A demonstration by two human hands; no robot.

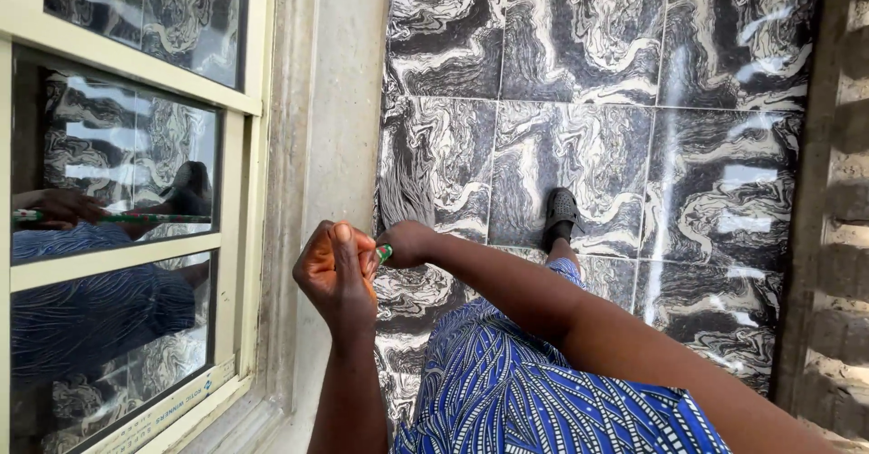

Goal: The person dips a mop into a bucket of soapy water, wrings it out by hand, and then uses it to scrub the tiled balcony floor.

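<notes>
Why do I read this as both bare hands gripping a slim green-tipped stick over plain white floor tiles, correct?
Not quite. The head view shows the left hand and right hand gripping the slim green-tipped stick, but the glossy floor tiles are black-and-white marbled, not plain white.

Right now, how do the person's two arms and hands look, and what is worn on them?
Both arms are bare down to the hands: no sleeve reaches the forearms, and I see no watch, ring, bracelet or glove on the left hand or the right hand. The nails look short and unpainted. Below the arms shows a garment of blue cloth with thin white lines.
</notes>
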